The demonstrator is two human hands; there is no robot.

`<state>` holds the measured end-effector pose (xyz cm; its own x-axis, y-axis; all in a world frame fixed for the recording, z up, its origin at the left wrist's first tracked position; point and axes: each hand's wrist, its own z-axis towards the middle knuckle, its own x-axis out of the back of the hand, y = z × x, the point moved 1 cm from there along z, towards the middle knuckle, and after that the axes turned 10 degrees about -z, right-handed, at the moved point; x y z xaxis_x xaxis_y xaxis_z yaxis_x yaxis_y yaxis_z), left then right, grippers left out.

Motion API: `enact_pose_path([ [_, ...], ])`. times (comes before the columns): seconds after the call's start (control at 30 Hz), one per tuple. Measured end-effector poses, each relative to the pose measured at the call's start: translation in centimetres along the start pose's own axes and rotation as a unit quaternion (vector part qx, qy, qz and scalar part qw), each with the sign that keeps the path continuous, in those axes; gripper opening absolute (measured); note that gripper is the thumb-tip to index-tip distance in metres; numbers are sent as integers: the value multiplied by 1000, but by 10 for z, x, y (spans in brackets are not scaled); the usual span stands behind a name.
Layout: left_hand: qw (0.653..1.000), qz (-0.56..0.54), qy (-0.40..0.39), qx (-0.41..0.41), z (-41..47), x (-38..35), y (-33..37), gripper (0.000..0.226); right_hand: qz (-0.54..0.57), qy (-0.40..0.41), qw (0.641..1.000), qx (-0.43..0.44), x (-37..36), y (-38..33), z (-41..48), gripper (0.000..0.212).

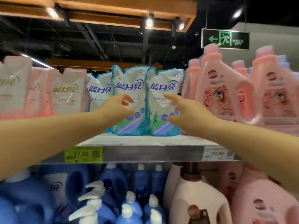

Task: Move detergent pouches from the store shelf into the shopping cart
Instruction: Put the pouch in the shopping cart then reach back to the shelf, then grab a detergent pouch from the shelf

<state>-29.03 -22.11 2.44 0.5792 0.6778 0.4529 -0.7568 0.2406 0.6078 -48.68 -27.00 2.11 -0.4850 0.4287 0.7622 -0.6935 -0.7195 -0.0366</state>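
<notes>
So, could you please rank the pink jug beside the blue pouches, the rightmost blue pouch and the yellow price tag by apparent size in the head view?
1. pink jug, largest.
2. rightmost blue pouch, similar height but narrower.
3. yellow price tag, clearly smallest, despite sitting nearer the camera.

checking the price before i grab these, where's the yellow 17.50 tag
In the head view, the yellow 17.50 tag sits on the shelf edge, left of centre, below and left of the blue-trimmed pouches and above the blue bottles.

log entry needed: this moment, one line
pre-grasp | left hand open before middle blue-edged white plastic pouch | right hand open before right pouch
</notes>
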Motion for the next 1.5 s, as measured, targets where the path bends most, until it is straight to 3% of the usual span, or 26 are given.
enact_pose_path([
  [0.23, 997, -4, -16, -73, -73, -27, 38, 22, 63, 28, 997, -20, 25, 8, -70, 48],
  [0.53, 992, -41, -39, -116, -201, -9, 90, 14, 81, 45, 995, -47, 79, -33, -199, 16],
  [0.67, 992, -71, -55, -86, -270, -13, 95, 11, 96, 43, 991, -81, 83, -56, -264, 10],
  [0.9, 980, -144, -131, 43, -371, -42, 119, 8, 102, -1, 984, -148, 95, -62, -381, 23],
  [1.03, 949, -218, -181, 142, -440, -79, 144, 22, 114, -28, 968, -222, 110, -41, -462, 15],
  [1.2, 913, -289, -222, 184, -538, -140, 204, 15, 123, -42, 934, -333, 130, 4, -578, 8],
  [1.5, 849, -363, -307, 232, -672, -291, 330, 22, 116, -20, 825, -553, 201, 111, -799, 6],
])
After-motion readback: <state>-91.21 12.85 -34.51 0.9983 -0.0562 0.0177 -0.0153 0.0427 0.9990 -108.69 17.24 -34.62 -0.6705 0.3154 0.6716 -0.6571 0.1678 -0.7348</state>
